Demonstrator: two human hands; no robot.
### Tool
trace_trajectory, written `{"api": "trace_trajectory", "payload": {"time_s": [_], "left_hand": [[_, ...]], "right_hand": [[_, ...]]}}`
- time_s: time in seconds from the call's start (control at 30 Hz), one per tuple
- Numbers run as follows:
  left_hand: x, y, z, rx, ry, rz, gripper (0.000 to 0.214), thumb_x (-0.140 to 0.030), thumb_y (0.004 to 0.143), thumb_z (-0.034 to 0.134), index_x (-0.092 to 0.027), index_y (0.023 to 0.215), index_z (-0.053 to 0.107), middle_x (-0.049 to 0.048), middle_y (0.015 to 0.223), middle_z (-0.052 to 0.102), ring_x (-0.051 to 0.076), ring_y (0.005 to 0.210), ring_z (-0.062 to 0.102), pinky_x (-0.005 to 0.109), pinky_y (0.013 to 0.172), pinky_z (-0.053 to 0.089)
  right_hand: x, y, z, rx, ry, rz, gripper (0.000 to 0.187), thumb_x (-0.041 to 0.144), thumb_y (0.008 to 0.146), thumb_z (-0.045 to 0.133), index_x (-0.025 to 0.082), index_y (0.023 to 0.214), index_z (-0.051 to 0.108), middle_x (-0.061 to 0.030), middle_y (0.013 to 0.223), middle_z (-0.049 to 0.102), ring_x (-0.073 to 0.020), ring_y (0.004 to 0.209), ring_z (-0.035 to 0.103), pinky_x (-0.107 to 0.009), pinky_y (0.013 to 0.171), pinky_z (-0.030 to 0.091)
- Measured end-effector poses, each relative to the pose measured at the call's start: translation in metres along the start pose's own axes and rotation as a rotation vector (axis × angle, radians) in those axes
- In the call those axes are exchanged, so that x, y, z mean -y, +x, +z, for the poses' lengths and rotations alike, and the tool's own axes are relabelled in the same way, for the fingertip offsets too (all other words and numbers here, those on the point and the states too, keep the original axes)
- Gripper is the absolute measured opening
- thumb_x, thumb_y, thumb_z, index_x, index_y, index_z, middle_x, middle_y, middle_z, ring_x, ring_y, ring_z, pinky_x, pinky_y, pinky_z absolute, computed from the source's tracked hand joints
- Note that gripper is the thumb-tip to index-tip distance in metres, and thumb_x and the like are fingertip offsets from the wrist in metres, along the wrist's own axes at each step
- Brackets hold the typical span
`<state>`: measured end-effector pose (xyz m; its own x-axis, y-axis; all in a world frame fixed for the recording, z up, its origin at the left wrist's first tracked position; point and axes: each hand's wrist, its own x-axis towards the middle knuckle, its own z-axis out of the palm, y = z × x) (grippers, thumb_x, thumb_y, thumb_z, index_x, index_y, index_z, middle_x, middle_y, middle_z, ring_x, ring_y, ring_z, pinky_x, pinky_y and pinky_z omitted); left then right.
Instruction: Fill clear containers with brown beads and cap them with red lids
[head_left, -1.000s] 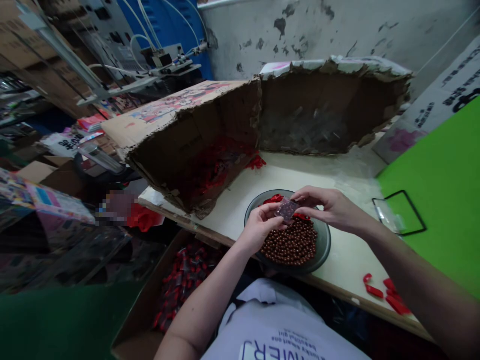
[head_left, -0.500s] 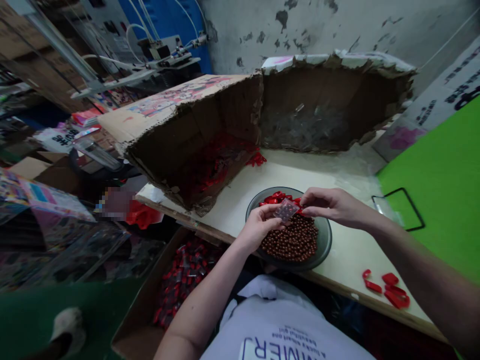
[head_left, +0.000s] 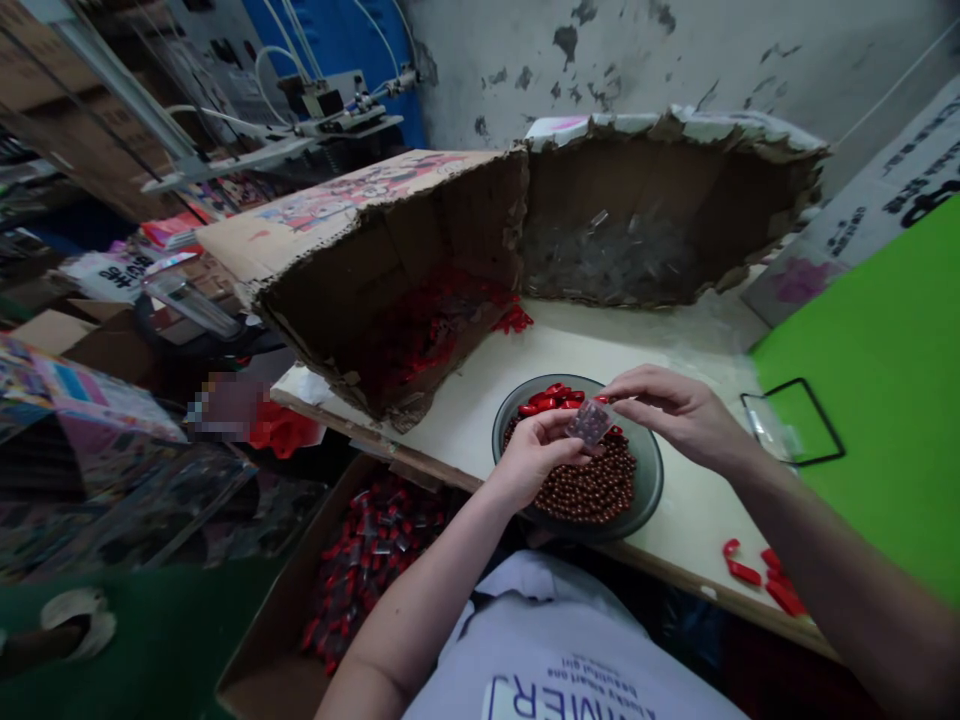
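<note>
My left hand (head_left: 534, 455) grips a small clear plastic box (head_left: 589, 424) with brown beads showing inside it. Pinched at the fingertips of my right hand (head_left: 667, 405) is a red plastic piece (head_left: 602, 399), right at the upper end of the box; whether it sits in the box's mouth cannot be made out. Both hands are over a grey basin (head_left: 651, 492). Brown round beads (head_left: 592, 488) fill its near side, and several red plastic pieces (head_left: 551, 398) lie along its far side.
One torn cardboard box (head_left: 450, 230) holds red pieces; another (head_left: 667, 180) behind holds clear plastic boxes. Loose red pieces (head_left: 742, 565) lie on the table (head_left: 480, 385) at right. Below left, a carton (head_left: 259, 640) contains red-capped clear boxes. A green panel (head_left: 885, 400) stands right.
My left hand has shifted slightly right with the clear box. The fingers of my right hand have come to the box's end with the red piece. Another person's foot has moved left.
</note>
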<state>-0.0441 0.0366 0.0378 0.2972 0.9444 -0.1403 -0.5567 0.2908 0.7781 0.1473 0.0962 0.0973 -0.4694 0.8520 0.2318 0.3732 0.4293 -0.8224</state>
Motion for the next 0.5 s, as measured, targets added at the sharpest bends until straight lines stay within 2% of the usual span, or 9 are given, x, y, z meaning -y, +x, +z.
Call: {"api": "trace_trajectory", "payload": {"time_s": [0.23,0.5], "left_hand": [[0.003,0.001,0.001,-0.006,0.016,0.003,0.045,-0.023,0.065,0.078,-0.012,0.107,0.064,0.0104,0.096,0.071,0.020,0.079,0.071,0.028,0.071,0.052],[0.004,0.002,0.000,-0.033,0.009,0.029,0.045,-0.023,0.066,0.078,-0.012,0.107,0.065,0.0108,0.096,0.072,0.020,0.079,0.070,0.028,0.072,0.051]], "right_hand": [[-0.001,-0.001,0.017,-0.010,0.048,-0.014,0.022,0.037,0.087,0.060,0.028,0.102,0.073,-0.0050,0.102,0.069,-0.0197,0.095,0.063,-0.034,0.087,0.050],[-0.005,-0.008,0.015,-0.074,0.087,0.030,0.019,0.032,0.085,0.063,0.028,0.099,0.074,-0.0031,0.100,0.071,-0.0173,0.093,0.064,-0.030,0.084,0.051]]}}
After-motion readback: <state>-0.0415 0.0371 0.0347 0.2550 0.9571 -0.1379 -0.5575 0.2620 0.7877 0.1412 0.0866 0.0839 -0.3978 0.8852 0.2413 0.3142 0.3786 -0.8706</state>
